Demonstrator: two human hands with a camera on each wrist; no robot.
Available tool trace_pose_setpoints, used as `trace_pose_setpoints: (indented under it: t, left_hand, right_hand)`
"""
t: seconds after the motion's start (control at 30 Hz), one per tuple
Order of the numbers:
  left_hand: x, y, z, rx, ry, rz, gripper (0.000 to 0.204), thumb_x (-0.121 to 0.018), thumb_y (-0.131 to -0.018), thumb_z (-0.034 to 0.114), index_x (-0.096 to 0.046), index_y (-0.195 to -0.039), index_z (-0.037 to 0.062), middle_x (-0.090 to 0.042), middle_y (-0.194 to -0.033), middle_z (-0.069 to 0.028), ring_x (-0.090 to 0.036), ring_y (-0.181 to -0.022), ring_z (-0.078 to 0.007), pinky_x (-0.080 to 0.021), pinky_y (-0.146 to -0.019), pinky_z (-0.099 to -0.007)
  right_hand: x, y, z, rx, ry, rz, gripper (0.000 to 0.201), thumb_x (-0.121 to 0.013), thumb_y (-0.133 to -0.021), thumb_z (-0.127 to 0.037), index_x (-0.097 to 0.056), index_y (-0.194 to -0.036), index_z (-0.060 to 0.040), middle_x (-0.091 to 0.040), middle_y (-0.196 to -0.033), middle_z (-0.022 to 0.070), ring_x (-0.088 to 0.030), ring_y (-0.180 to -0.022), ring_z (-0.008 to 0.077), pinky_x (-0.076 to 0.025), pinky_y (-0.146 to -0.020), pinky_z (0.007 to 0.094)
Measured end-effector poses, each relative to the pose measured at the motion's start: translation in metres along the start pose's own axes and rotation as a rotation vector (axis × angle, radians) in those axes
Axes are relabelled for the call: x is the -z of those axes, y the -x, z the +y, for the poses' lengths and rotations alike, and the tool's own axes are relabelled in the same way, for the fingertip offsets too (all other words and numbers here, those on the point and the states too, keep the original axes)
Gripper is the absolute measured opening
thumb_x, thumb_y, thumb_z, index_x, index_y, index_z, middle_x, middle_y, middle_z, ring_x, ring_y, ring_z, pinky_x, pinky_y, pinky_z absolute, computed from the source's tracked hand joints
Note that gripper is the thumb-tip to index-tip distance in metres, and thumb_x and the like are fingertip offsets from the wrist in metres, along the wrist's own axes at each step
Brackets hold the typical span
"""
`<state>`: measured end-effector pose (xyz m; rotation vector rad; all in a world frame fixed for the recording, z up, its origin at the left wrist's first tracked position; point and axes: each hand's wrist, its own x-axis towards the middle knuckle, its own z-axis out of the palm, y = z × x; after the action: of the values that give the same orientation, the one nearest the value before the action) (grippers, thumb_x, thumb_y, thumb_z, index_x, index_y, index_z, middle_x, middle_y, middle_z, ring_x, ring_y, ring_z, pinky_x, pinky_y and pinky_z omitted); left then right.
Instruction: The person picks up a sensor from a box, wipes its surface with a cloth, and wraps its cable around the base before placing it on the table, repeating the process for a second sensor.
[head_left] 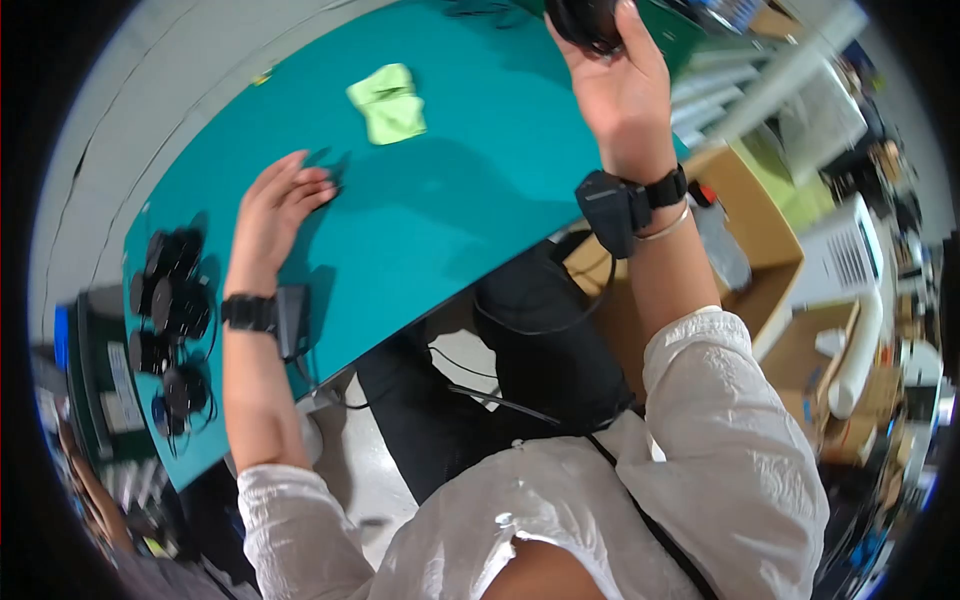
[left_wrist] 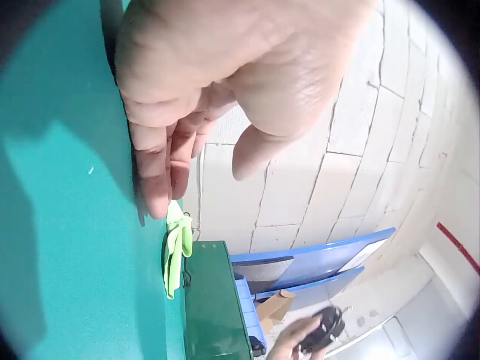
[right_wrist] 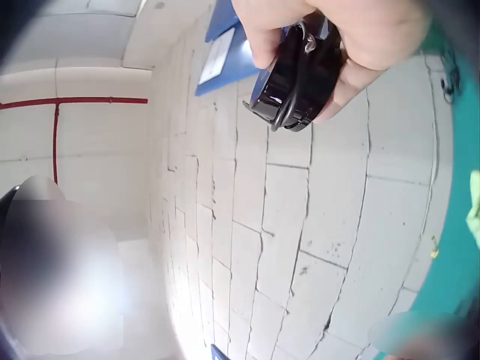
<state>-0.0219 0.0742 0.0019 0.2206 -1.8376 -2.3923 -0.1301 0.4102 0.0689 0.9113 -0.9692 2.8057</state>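
My right hand (head_left: 622,100) is raised over the far right of the green table (head_left: 440,235), gripping a glossy black device with a cable looped round it (head_left: 585,22). In the right wrist view, fingers and thumb curl round both sides of this black device (right_wrist: 296,82); its exact kind cannot be told. Low over the table's left half, my left hand (head_left: 275,210) holds nothing, its fingers loosely bent. The left wrist view has the left hand (left_wrist: 225,82) close to the tabletop. Beyond its fingertips lies a crumpled light green cloth (head_left: 390,105).
Several round black devices with cables (head_left: 180,305) cluster at the table's left end. A dark green crate (head_left: 690,45) stands by the far right corner. Cardboard boxes (head_left: 765,220) sit right of the table, beside my right arm. A thin cable (head_left: 560,330) hangs near my lap.
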Motion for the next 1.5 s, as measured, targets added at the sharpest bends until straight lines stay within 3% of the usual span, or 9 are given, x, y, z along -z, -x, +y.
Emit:
trace_pose_setpoints:
  t: [0.3, 0.43, 0.7, 1.03, 1.1, 1.23, 1.3, 1.4, 1.5]
  left_hand:
    - [-0.003, 0.002, -0.001, -0.022, -0.174, 0.002, 0.038, -0.048, -0.098, 0.015, -0.046, -0.128, -0.0087, -0.061, -0.101, -0.0149, -0.06, -0.093, -0.0206, -0.052, -0.086, -0.032]
    - [0.0, 0.001, -0.003, -0.05, -0.212, 0.04, 0.042, -0.047, -0.099, 0.018, -0.043, -0.132, -0.0076, -0.057, -0.104, -0.0129, -0.057, -0.094, -0.018, -0.051, -0.082, -0.0285]
    - [0.008, -0.006, 0.002, 0.022, -0.276, 0.079, 0.042, -0.047, -0.099, 0.02, -0.041, -0.133, -0.0043, -0.056, -0.104, -0.0098, -0.056, -0.09, -0.0134, -0.051, -0.074, -0.0205]
    - [0.001, -0.008, 0.005, 0.108, -0.537, 0.189, 0.052, -0.056, -0.095, 0.023, -0.037, -0.136, -0.0047, -0.056, -0.107, -0.0073, -0.052, -0.086, -0.0082, -0.05, -0.071, -0.0185]
    - [0.003, -0.008, 0.007, 0.113, -0.515, 0.148, 0.054, -0.055, -0.096, 0.021, -0.034, -0.138, -0.0045, -0.055, -0.108, -0.0076, -0.052, -0.087, -0.0082, -0.05, -0.071, -0.017]
    - [-0.008, -0.008, 0.007, 0.117, -0.491, 0.242, 0.055, -0.054, -0.096, 0.019, -0.031, -0.14, -0.0041, -0.055, -0.108, -0.0077, -0.053, -0.087, -0.0078, -0.051, -0.07, -0.015]
    - [-0.004, -0.009, 0.009, 0.152, -0.449, 0.2, 0.056, -0.054, -0.096, 0.019, -0.029, -0.141, -0.0039, -0.054, -0.11, -0.0077, -0.053, -0.087, -0.0069, -0.052, -0.069, -0.0138]
    - [0.0, -0.01, 0.011, 0.169, -0.442, 0.168, 0.058, -0.054, -0.096, 0.019, -0.028, -0.142, -0.0034, -0.055, -0.111, -0.007, -0.053, -0.087, -0.006, -0.051, -0.066, -0.0138]
    - [-0.008, -0.011, 0.012, 0.167, -0.467, 0.146, 0.06, -0.055, -0.096, 0.02, -0.026, -0.143, -0.0032, -0.055, -0.109, -0.0066, -0.053, -0.087, -0.0058, -0.051, -0.063, -0.0133]
  right_hand:
    - [0.222, 0.125, -0.145, 0.271, 0.114, 0.666, 0.031, -0.054, -0.095, -0.015, -0.052, -0.119, 0.0039, -0.057, -0.123, 0.0174, -0.057, -0.113, 0.0293, -0.044, -0.105, 0.0436]
    - [0.336, 0.182, -0.167, 0.139, 0.194, 1.252, 0.033, -0.054, -0.094, -0.017, -0.051, -0.121, 0.0026, -0.058, -0.12, 0.0194, -0.059, -0.109, 0.0337, -0.052, -0.093, 0.0467]
    - [0.54, 0.289, -0.117, -0.249, 0.149, 1.524, 0.027, -0.051, -0.092, -0.008, -0.049, -0.118, 0.0002, -0.062, -0.107, 0.0238, -0.064, -0.09, 0.0414, -0.055, -0.068, 0.06]
    - [0.624, 0.251, -0.074, -0.312, 0.688, 1.623, 0.061, -0.068, -0.079, -0.002, -0.04, -0.132, 0.0003, -0.058, -0.113, 0.0208, -0.063, -0.093, 0.0293, -0.055, -0.067, 0.0434]
    - [0.659, 0.268, -0.058, -0.485, 1.1, 1.612, 0.054, -0.07, -0.081, -0.009, -0.043, -0.127, 0.0007, -0.061, -0.099, 0.0182, -0.061, -0.077, 0.0315, -0.046, -0.044, 0.0429]
    - [0.639, 0.264, -0.051, -0.574, 0.891, 1.62, 0.057, -0.071, -0.082, -0.012, -0.043, -0.128, 0.0009, -0.061, -0.097, 0.0169, -0.061, -0.066, 0.0288, -0.045, -0.042, 0.0384]
    - [0.631, 0.261, -0.05, -0.581, 0.948, 1.597, 0.062, -0.071, -0.083, -0.014, -0.039, -0.134, 0.0009, -0.061, -0.107, 0.0194, -0.062, -0.082, 0.0318, -0.049, -0.05, 0.0433]
    - [0.641, 0.265, -0.059, -0.697, 1.246, 1.429, 0.07, -0.068, -0.083, -0.011, -0.031, -0.141, 0.0008, -0.052, -0.13, 0.0215, -0.054, -0.117, 0.0313, -0.045, -0.095, 0.0381]
    - [0.619, 0.253, -0.069, -0.617, 1.301, 1.425, 0.062, -0.061, -0.083, -0.006, -0.035, -0.139, 0.0028, -0.052, -0.131, 0.0219, -0.055, -0.117, 0.0289, -0.041, -0.099, 0.033]
